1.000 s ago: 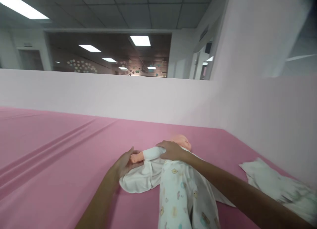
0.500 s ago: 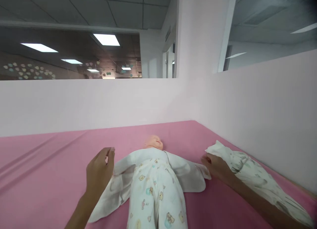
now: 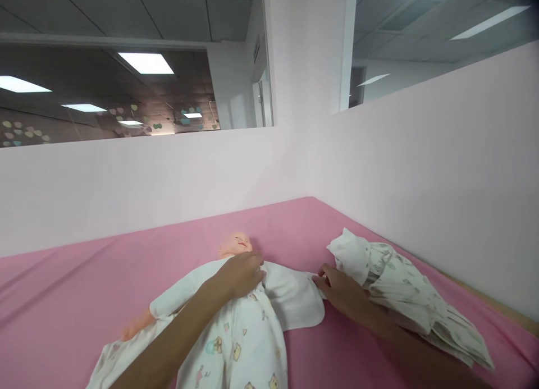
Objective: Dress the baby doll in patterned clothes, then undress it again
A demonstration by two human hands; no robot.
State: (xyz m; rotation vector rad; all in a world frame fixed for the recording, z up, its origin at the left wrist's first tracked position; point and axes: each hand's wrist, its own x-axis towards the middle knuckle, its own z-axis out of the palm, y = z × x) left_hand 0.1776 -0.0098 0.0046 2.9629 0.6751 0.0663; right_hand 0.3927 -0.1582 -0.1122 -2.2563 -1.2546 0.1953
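A baby doll lies on its back in a white baby shirt, head toward the far wall. White trousers with a bear print cover its lower body. My left hand is over the doll's upper chest, fingers curled on the shirt just below the chin; the fingertips are partly hidden. With my right hand I pinch the end of the shirt's sleeve on the right, which is stretched out sideways. The doll's bare hand sticks out of the other sleeve.
A second bundle of white printed baby clothes with a white cap-like end lies along the right wall. Pink sheeting covers the surface. White walls with windows above close off the back and right.
My left hand has moved right, from beside the doll to its chest. My right hand stays at the sleeve end. The view has turned right, and the doll's hand on the left now shows.
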